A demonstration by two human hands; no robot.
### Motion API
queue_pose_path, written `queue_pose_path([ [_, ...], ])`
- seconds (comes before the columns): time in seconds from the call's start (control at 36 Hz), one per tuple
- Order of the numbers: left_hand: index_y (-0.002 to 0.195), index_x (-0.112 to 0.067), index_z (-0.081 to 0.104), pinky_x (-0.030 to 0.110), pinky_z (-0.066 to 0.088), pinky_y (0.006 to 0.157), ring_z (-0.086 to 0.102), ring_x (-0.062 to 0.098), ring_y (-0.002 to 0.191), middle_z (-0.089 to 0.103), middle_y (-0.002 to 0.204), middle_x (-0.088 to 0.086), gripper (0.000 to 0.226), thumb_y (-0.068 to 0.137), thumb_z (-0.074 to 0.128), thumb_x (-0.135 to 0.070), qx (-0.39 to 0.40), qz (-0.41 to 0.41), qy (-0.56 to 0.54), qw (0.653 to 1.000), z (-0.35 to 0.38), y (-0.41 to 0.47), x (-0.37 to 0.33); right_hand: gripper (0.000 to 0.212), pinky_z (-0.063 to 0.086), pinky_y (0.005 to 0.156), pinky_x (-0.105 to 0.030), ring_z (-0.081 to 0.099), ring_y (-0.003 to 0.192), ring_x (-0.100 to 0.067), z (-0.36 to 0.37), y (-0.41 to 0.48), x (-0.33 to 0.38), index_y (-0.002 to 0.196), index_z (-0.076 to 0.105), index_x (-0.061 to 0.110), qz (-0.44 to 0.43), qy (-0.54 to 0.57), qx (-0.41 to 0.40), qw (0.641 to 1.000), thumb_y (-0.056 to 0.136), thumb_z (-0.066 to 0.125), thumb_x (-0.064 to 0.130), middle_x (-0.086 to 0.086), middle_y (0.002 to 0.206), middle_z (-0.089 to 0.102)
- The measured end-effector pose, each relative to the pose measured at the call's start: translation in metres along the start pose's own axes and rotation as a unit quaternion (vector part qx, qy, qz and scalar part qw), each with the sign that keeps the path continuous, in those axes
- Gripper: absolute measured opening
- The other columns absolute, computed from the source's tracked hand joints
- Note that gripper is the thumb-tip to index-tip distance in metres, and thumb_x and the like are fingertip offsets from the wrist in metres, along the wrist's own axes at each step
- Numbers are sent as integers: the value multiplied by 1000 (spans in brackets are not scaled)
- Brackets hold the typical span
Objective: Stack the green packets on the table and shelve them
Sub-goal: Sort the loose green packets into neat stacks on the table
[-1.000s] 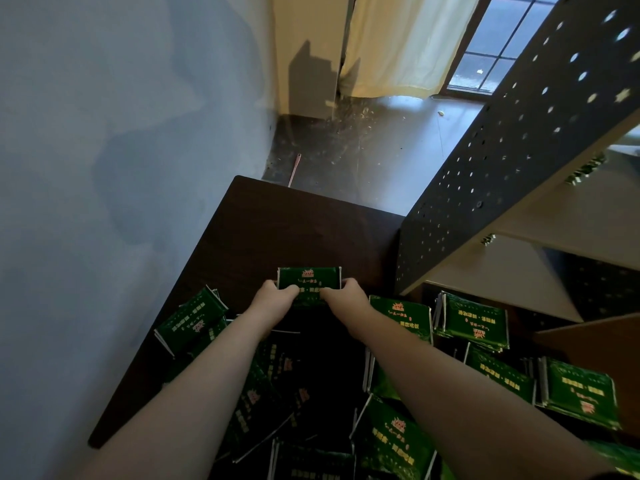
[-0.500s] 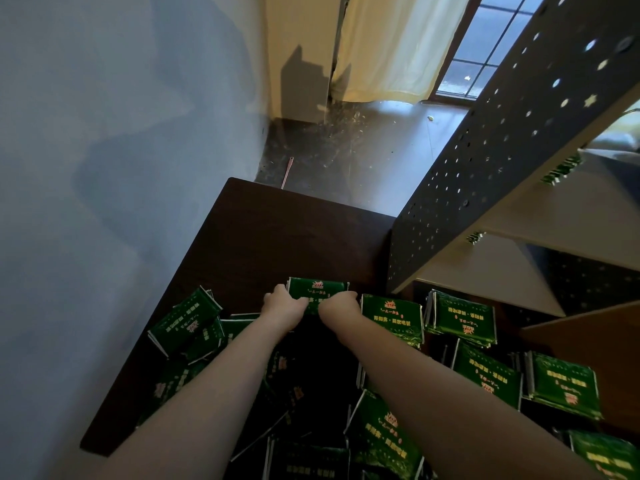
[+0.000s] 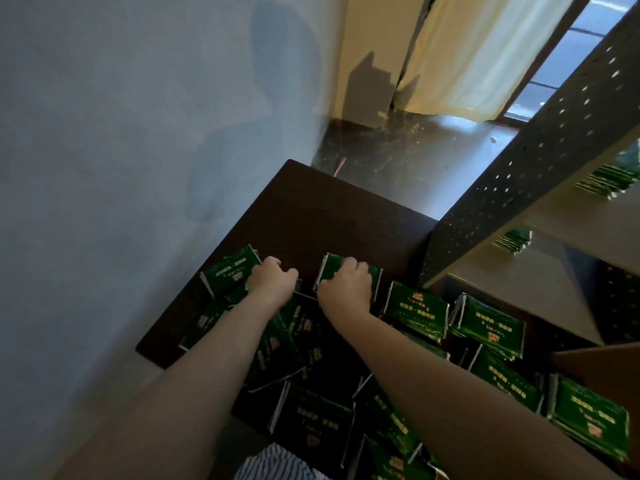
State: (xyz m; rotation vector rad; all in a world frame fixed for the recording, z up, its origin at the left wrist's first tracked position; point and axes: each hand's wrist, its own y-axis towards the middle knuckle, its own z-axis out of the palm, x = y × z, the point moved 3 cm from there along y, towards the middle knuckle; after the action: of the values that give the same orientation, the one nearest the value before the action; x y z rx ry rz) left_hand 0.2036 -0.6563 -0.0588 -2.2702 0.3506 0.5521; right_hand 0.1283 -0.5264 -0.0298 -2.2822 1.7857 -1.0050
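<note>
Green packets lie scattered across the dark table. Left hand curls at one packet's edge near the wall; whether it grips, I cannot tell. Right hand clasps an upright packet. More sit on the shelf, far right.

Yellow print on the green packets (too blurred) is unreadable.

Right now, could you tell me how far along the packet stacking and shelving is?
Done: an upper shelf pile and a lower shelf pile are in place. In hand: the right hand grips a packet on the table; the left hand is at a loose packet, grip unclear. Left: many scattered packets to stack and shelve.
</note>
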Motion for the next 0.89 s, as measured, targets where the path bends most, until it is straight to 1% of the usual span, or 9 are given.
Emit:
queue_pose_path([
  [0.08,144,-18,42,43,41,101,41,36,130,39,146,16,53,97,52,-41,-39,-58,11,997,-18,-10,35,47,45,102,-41,41,126,-32,22,-6,-4,131,42,11,38,7,116,993,94,60,32,-12,141,35],
  [0.17,149,-21,31,47,38,106,30,39,135,25,149,18,62,96,53,-42,-51,-138,-8,989,-27,-22,68,59,48,100,-45,45,122,-35,44,-8,-12,137,36,12,113,6,211,971,93,62,42,-15,144,30],
  [0.28,150,-19,22,47,38,105,27,42,135,18,150,19,74,92,59,-45,-53,-210,-59,975,-23,-32,117,91,49,98,-43,42,127,-34,71,-9,-21,148,24,11,174,1,235,956,82,72,52,-16,149,24],
  [0.44,156,-16,9,48,37,111,28,41,137,7,156,19,102,83,69,-54,-34,-251,-146,956,-3,-34,139,116,47,102,-46,41,131,-35,86,-5,-18,154,13,12,176,4,244,954,71,79,61,-15,153,22],
  [0.61,156,-19,12,39,42,98,34,39,134,15,154,20,101,82,77,-41,-16,-219,-225,949,8,-35,123,110,48,102,-49,44,129,-36,100,-1,-5,149,21,15,123,5,243,962,68,84,55,-14,149,28],
  [0.67,152,-16,18,34,44,90,40,37,129,25,150,19,97,79,80,-33,-7,-200,-230,952,12,-36,121,109,46,104,-50,45,128,-35,102,1,-4,149,22,18,104,14,248,963,67,86,50,-14,147,32],
  [0.69,150,-14,21,35,46,91,44,36,124,33,145,18,96,76,81,-29,1,-193,-242,951,15,-35,119,110,46,104,-50,45,129,-35,103,1,-3,150,22,19,95,19,253,963,66,86,48,-14,147,33],
  [0.78,139,-9,31,41,52,93,56,34,110,51,127,16,80,76,79,-16,15,-179,-274,945,19,-37,111,108,48,102,-49,48,126,-34,103,1,-4,149,24,19,75,17,247,966,64,86,44,-12,142,40],
  [0.89,132,-5,44,35,51,82,58,31,100,57,119,15,64,77,76,-15,7,-177,-282,943,24,-38,103,99,52,97,-45,55,117,-28,103,5,-9,143,32,19,59,36,237,969,64,88,39,-8,131,52],
])
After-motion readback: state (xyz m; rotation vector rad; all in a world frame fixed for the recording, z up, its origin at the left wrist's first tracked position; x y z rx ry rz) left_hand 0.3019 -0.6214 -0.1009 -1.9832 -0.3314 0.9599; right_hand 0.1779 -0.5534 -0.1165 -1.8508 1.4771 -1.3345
